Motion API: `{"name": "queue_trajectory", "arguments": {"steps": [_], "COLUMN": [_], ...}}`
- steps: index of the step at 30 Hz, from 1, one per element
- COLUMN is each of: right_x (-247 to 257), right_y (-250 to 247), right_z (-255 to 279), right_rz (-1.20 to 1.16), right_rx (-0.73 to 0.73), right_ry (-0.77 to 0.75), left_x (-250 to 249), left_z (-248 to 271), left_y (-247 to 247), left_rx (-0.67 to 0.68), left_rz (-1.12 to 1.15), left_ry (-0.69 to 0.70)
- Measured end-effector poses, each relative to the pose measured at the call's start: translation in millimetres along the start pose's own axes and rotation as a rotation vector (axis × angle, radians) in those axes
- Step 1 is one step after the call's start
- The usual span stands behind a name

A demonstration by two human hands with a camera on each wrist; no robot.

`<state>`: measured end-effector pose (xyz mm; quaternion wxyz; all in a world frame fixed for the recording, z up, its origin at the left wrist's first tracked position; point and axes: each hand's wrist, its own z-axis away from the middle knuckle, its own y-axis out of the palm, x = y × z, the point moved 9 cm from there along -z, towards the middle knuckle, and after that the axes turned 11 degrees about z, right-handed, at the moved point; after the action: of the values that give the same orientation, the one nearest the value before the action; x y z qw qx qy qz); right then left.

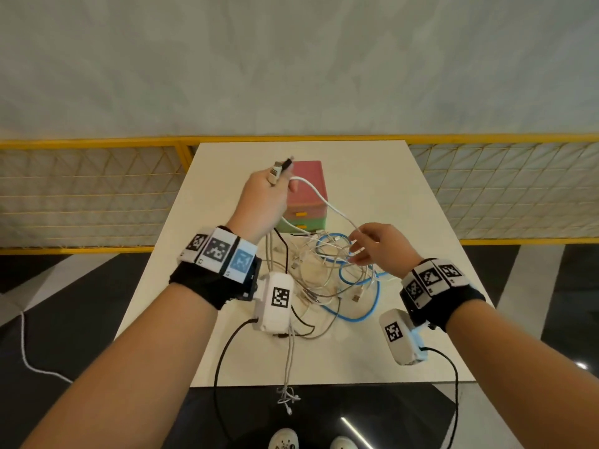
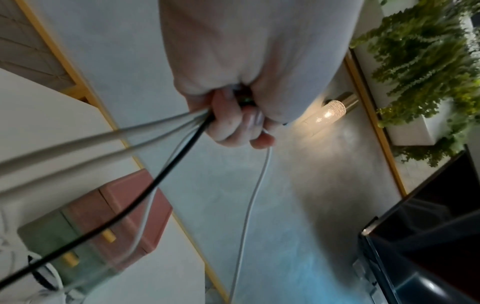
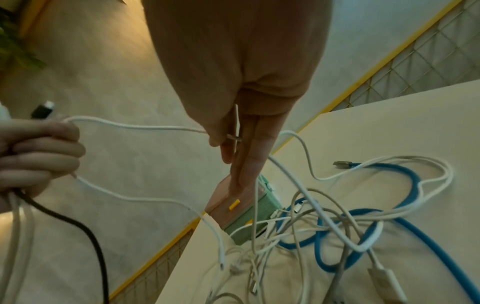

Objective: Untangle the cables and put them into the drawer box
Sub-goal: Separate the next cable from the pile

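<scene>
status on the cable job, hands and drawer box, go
Left hand grips several cable ends, raised. Right hand pinches white cable. Drawer box shut; tangle with blue cable lying before it.

Left hand [image 1: 259,202] hides drawer box [image 1: 308,192] corner — cable ends unseen.

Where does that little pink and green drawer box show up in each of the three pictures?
Head view: the drawer box stands mid-table, partly behind the left hand.
Left wrist view: the box sits at lower left, blurred, crossed by the black cable.
Right wrist view: the box is at centre, just below the right hand's fingertips.
Shared landmark: the yellow drawer handles, seen in all three.
</scene>
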<state>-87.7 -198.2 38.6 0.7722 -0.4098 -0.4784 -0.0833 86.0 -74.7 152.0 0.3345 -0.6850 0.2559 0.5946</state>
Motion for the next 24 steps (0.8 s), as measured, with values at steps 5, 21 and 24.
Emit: {"name": "queue_trajectory", "arguments": {"steps": [5,21,24], "right_x": [27,81,68], "right_y": [-25,30,35], "right_z": [9,36,38], "right_rz": [0.167,0.451,0.467], "right_rx": [-0.06,0.154,0.206], "right_ry": [-0.072,-0.388,-0.366], "left_x": [9,12,12], "left_z": [-6,-19,-20], "left_y": [-12,-2,-6], "left_rx": [-0.038,-0.201,-0.197], "left_rz": [0.029,0.752,0.759], "left_ry": [-0.035,-0.046,-0.06]}}
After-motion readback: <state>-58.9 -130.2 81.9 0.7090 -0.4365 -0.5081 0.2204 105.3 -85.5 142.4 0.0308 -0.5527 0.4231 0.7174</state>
